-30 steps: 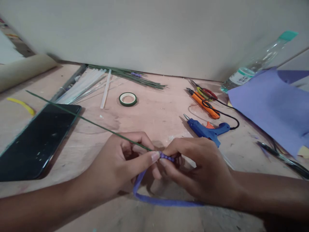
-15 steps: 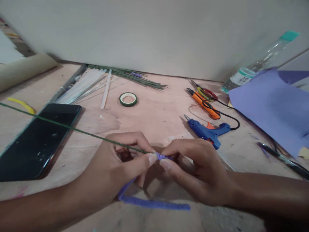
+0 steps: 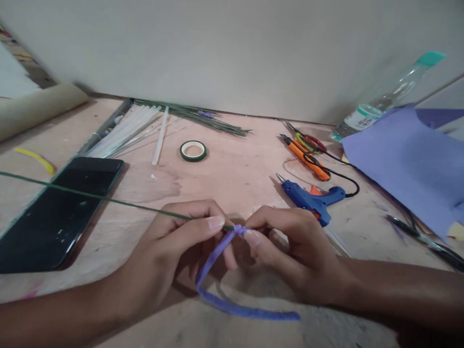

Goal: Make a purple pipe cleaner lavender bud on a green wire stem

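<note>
Judged clockwise around the wound purple section (image 3: 239,231) at the middle of the work, the right hand (image 3: 300,256) sits between 3 and 4 o'clock, thumb and forefinger pinched narrow on that section's near end, which they partly cover. The left hand (image 3: 177,241) is at 9, its fingers closed narrowly around the green stem (image 3: 134,204); its remaining fingers curl below, and whether they touch anything is hard to tell. The stem runs out between 9 and 10, passing over the black smartphone (image 3: 54,227) and out of view. Half a second ago the left thumb pressed right beside the winding; now it lies further back along the stem, and the purple strip (image 3: 232,308) comes off the winding in plain sight, dropping toward 7 before bending around to a free end between 4 and 5. That suggests the stem has been turned in the fingers, with much of the strip left unwound. The green tape roll (image 3: 193,159) lies at 11, a bundle of green stems (image 3: 213,124) between 11 and 12, and the blue glue gun (image 3: 302,193) at 2, near the right hand.
</note>
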A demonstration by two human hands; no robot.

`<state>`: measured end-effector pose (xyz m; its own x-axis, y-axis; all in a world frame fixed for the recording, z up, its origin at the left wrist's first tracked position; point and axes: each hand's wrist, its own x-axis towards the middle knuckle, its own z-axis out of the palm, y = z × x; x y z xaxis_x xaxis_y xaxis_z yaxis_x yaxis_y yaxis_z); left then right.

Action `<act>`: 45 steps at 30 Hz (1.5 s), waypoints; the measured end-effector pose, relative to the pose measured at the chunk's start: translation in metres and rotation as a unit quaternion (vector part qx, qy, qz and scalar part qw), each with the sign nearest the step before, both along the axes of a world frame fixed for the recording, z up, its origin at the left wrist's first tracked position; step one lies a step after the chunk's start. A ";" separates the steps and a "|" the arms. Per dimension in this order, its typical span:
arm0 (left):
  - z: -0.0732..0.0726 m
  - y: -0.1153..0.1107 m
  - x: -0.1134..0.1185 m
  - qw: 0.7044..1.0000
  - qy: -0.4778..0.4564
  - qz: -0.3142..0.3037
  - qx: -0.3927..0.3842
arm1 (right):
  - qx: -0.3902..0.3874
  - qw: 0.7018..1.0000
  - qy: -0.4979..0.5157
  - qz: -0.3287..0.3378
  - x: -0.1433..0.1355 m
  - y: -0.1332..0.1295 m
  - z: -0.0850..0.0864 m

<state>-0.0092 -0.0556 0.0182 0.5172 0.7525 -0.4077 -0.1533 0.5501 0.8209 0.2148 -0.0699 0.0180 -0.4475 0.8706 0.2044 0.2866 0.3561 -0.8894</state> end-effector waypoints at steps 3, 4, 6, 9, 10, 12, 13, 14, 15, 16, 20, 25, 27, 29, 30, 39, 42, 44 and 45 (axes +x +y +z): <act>-0.001 0.001 0.002 0.999 0.032 0.002 0.025 | 0.000 1.000 0.013 0.001 0.000 0.001 -0.001; -0.002 0.001 0.002 0.999 0.038 0.001 0.033 | 0.003 1.000 0.016 -0.003 0.000 0.001 -0.001; -0.003 0.002 0.001 0.999 0.038 -0.004 0.037 | 0.008 1.000 0.019 -0.009 0.000 0.001 -0.002; -0.003 0.002 0.000 0.998 0.032 -0.012 0.043 | -0.006 1.000 0.021 -0.011 0.001 0.001 -0.003; -0.003 0.001 0.000 0.998 0.034 -0.014 0.051 | -0.016 1.000 0.023 -0.010 0.001 0.001 -0.003; -0.003 0.001 -0.001 0.996 0.043 -0.018 0.076 | -0.034 0.999 0.032 -0.007 0.001 0.001 -0.004; -0.003 0.001 -0.001 0.994 0.049 -0.018 0.091 | -0.042 0.998 0.036 -0.005 0.001 0.001 -0.005; -0.003 0.001 -0.001 0.993 0.054 -0.017 0.105 | -0.047 0.998 0.040 -0.002 0.000 0.002 -0.005; -0.002 0.001 0.000 0.991 0.061 -0.016 0.117 | -0.051 0.998 0.043 0.000 0.000 0.002 -0.005; -0.002 0.001 0.000 0.990 0.067 -0.015 0.127 | -0.053 0.998 0.043 0.002 -0.001 0.002 -0.006; -0.001 0.001 0.000 0.987 0.080 -0.028 0.136 | -0.063 0.997 0.040 0.013 -0.001 0.003 -0.006; -0.001 0.001 -0.001 0.989 0.067 -0.031 0.126 | -0.076 0.996 0.039 0.017 0.000 0.003 -0.007; -0.001 0.001 0.000 0.991 0.063 -0.034 0.111 | -0.082 0.996 0.040 0.011 0.000 0.003 -0.007; -0.002 0.000 0.000 0.993 0.058 -0.038 0.096 | -0.082 0.996 0.039 0.001 -0.001 0.003 -0.006; -0.003 0.000 0.000 0.994 0.056 -0.038 0.091 | -0.076 0.996 0.037 -0.003 -0.002 0.003 -0.006; -0.006 0.000 0.001 0.994 0.053 -0.022 0.094 | -0.014 1.000 0.015 -0.017 -0.005 0.003 -0.001; -0.005 -0.001 0.002 0.994 0.070 -0.012 0.087 | 0.014 1.000 0.011 -0.022 -0.008 0.002 -0.001; -0.005 -0.001 0.002 0.991 0.082 -0.008 0.101 | 0.017 1.000 0.006 -0.022 -0.009 0.002 -0.001; -0.005 -0.001 0.003 0.990 0.089 -0.004 0.108 | 0.016 1.000 0.003 -0.020 -0.009 0.001 -0.002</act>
